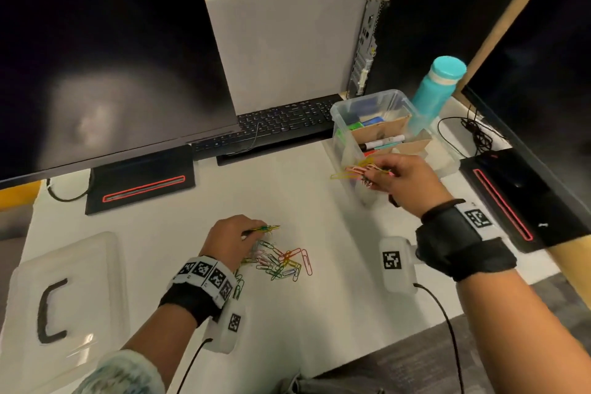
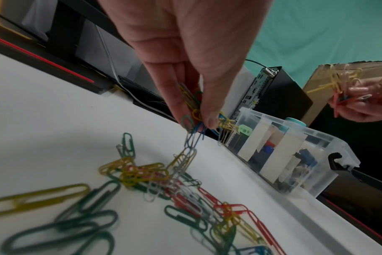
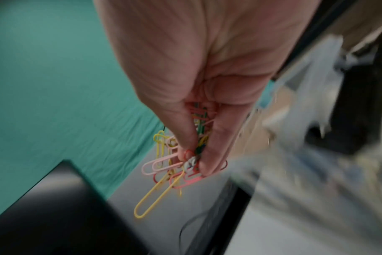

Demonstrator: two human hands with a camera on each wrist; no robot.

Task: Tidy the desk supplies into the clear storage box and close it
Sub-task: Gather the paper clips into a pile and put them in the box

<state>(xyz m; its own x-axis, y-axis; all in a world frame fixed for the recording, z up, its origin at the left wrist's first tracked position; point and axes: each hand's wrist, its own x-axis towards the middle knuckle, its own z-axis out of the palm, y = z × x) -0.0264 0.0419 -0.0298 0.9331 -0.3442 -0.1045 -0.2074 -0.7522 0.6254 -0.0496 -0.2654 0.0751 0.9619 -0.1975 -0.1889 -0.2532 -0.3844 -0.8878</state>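
Observation:
Coloured paper clips [image 1: 281,262] lie in a loose pile on the white desk. My left hand [image 1: 235,238] hovers just over the pile and pinches a small bunch of clips [image 2: 193,110] between thumb and fingers. My right hand [image 1: 399,174] grips another bunch of paper clips [image 3: 175,165] at the near left corner of the clear storage box [image 1: 345,112], just above its rim. The box is open, with cardboard dividers, markers and other supplies inside. Its clear lid [image 1: 80,265] with a black handle lies flat at the desk's front left.
A black keyboard [image 1: 287,121] sits behind the pile, under a large monitor [image 1: 105,57]. A teal bottle [image 1: 438,86] and a black computer tower [image 1: 431,25] stand behind the box. A second monitor [image 1: 543,80] is at the right, with a loose black cable [image 1: 473,131] near it.

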